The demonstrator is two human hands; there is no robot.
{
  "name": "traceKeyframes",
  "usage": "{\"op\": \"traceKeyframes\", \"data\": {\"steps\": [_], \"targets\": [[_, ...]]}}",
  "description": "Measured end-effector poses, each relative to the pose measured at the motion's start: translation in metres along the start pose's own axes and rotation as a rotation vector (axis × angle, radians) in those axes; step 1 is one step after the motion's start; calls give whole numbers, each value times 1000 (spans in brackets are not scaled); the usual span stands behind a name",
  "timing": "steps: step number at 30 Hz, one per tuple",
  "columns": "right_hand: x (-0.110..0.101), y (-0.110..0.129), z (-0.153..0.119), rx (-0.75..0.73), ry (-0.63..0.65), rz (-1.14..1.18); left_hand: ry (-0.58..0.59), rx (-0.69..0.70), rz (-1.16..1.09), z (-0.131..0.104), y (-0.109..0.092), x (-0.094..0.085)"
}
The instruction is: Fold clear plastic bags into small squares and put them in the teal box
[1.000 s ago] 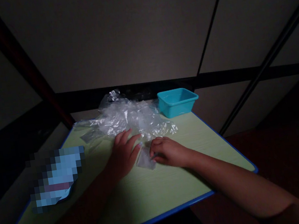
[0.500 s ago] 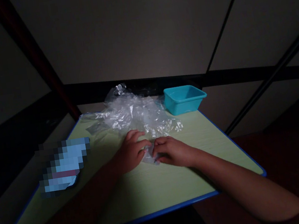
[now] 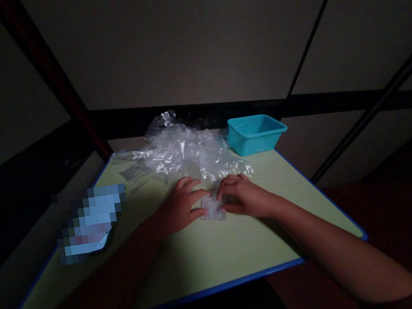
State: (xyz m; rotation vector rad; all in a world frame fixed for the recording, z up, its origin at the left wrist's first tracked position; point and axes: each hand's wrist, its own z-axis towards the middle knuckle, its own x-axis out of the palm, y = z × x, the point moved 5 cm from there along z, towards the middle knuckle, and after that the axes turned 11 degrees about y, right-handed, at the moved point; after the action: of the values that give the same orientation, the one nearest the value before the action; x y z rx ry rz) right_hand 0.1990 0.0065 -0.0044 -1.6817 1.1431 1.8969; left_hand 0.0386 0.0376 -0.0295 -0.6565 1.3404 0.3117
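Note:
A small piece of clear plastic (image 3: pixel 213 210) lies on the pale green table (image 3: pixel 221 255) between my two hands. My left hand (image 3: pixel 183 207) has its fingers apart, with thumb and fingertips at the left edge of the small plastic. On the other side, my right hand (image 3: pixel 245 197) is bent over it with spread fingers, the tips touching its right edge. Just beyond the hands spreads a large crumpled heap of clear plastic (image 3: pixel 185 150).
At the back right corner stands a turquoise basket (image 3: pixel 256 142). A phone-like device (image 3: pixel 96 222), its screen blurred out, is at the left edge. The table has a blue rim, and a wall with dark bands rises behind it.
My fingers have moved slightly apart, and the small plastic piece now shows more fully and lies flatter between them. The whole view has shifted a little.

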Motion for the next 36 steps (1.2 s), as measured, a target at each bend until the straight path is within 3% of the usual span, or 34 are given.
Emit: {"op": "traceKeyframes", "data": {"steps": [9, 18, 28, 36], "targets": [[2, -5, 0, 72, 16, -15, -25, -3, -40, -1, 4, 6], [2, -2, 1, 100, 0, -43, -230, 10, -47, -3, -8, -18], [5, 1, 2, 17, -36, -89, -73, 52, -92, -2, -13, -4], [5, 1, 4, -21, -74, -45, -95, 64, -78, -2, -12, -4]]}}
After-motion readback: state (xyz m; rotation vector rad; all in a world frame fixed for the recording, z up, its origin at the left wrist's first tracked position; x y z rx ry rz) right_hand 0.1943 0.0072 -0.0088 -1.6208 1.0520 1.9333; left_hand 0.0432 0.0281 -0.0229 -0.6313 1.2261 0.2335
